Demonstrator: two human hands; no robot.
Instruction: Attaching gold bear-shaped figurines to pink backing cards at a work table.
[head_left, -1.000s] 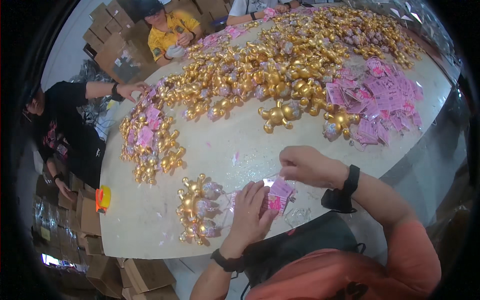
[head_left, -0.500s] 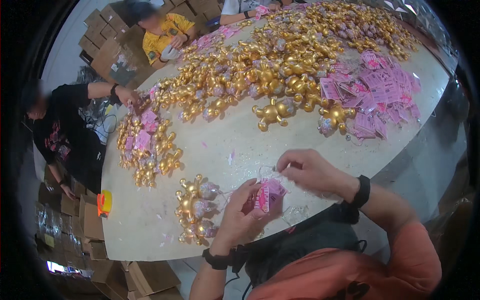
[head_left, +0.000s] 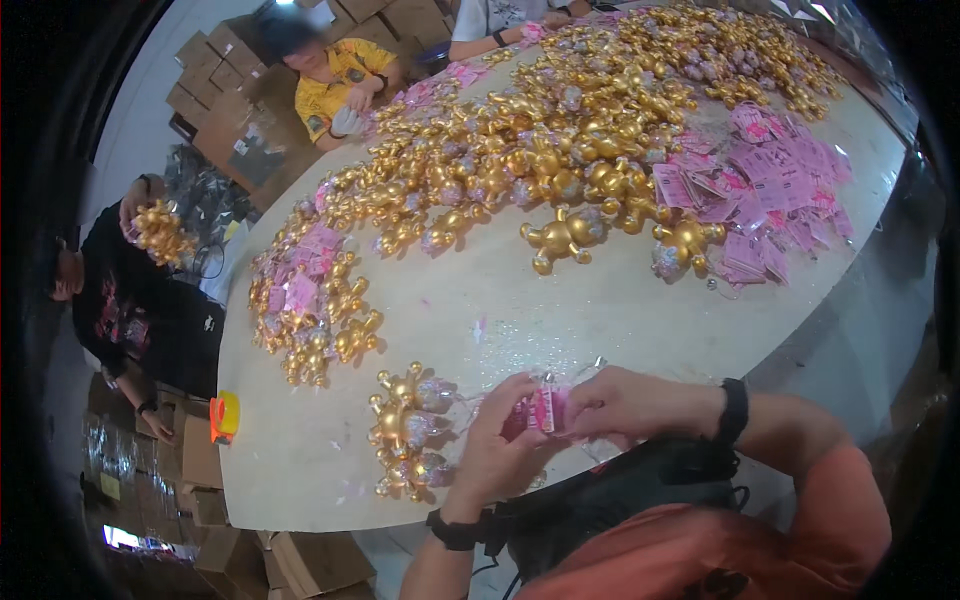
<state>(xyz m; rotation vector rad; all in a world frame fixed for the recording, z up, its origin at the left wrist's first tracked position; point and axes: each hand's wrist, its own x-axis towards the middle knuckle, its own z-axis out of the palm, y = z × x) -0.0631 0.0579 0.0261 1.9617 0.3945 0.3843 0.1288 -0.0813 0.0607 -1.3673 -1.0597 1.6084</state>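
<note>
My left hand (head_left: 503, 440) is wrapped round a small stack of pink printed tags (head_left: 541, 410), held up near the table's front edge. My right hand (head_left: 630, 405) meets the stack from the right, its fingers curled and pinched together. What they pinch is hidden; a shiny clear strand (head_left: 600, 363) sticks up beside them. Just left of my left hand lie several golden toy figures (head_left: 398, 425) with clear glittery parts. Thin clear strands run from them toward that hand.
A large heap of golden figures (head_left: 560, 140) covers the far table, with a pile of pink tags (head_left: 770, 190) at its right. A smaller mixed heap (head_left: 310, 290) lies left. A yellow-orange tape dispenser (head_left: 226, 417) stands at the left edge. Co-workers (head_left: 140, 290) are at the left and far side.
My right hand has come down from above the tags to their right side, against my left hand. The co-worker at left has lifted a bunch of golden figures off the table.
</note>
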